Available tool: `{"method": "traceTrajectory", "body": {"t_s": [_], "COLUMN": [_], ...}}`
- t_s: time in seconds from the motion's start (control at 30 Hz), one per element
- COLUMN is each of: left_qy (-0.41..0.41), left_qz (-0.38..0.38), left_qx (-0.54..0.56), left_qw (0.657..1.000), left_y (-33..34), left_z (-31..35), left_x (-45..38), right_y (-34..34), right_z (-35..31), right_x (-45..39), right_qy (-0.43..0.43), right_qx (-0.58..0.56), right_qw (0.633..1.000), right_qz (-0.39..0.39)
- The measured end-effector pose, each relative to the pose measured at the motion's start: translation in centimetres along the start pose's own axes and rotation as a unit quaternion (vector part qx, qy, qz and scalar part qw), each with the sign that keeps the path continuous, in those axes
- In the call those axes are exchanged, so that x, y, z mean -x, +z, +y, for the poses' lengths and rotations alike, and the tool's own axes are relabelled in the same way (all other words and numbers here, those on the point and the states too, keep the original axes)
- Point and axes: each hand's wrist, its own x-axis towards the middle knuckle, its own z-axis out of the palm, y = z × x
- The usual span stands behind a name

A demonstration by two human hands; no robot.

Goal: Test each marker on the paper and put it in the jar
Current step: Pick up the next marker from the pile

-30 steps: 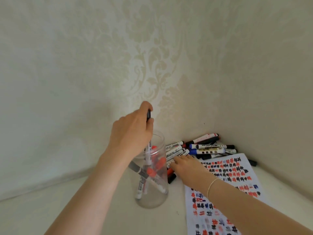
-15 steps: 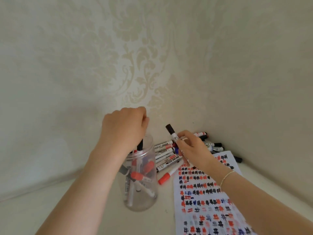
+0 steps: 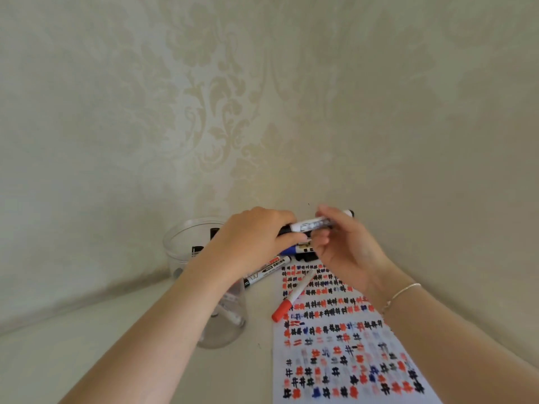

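Our left hand (image 3: 256, 237) and right hand (image 3: 341, 243) meet at chest height over the far end of the paper (image 3: 344, 339), both clamped on one black-capped marker (image 3: 313, 224) held nearly level between them. The left fingers curl round the cap end; the right thumb and fingers pinch the white barrel further along, its dark butt showing past the knuckles. We judge this the uncapping step, ahead of a test stroke.

The marker looks light, stiff and smooth-skinned, so we expect it to turn or slide in a loose pinch; the cap likely snaps free suddenly. The sound hold, as we read it, is what we have: one hand on the cap, the other on the printed barrel, pulling straight apart along the axis.

Both forearms come in from the bottom corners and converge, wrists a little cocked, a thin bracelet (image 3: 401, 295) on the right wrist.

Behind the left wrist stands the clear jar (image 3: 186, 243), upright, with several markers already in it, partly hidden by the arm. A red-capped marker (image 3: 291, 298) lies slanted across the paper's left edge. More untested markers (image 3: 268, 271) lie piled near the corner, just beyond the paper and beside the jar. The paper is densely covered with red, black and blue hash marks. Patterned wallpaper (image 3: 221, 112) fills the background.
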Motion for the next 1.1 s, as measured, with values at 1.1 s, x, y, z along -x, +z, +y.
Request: {"method": "traceTrajectory", "body": {"t_s": [1.1], "left_qy": [-0.051], "left_qz": [-0.243], "left_qx": [0.275], "left_qw": [0.929], "left_y": [11.5], "left_z": [9.0], "left_x": [-0.6], "right_y": [-9.3], "right_z": [-0.6], "right_x": [10.7], "right_qy": [-0.043], "right_qx": [0.376], "right_qw": [0.867], "right_qz": [0.324]}}
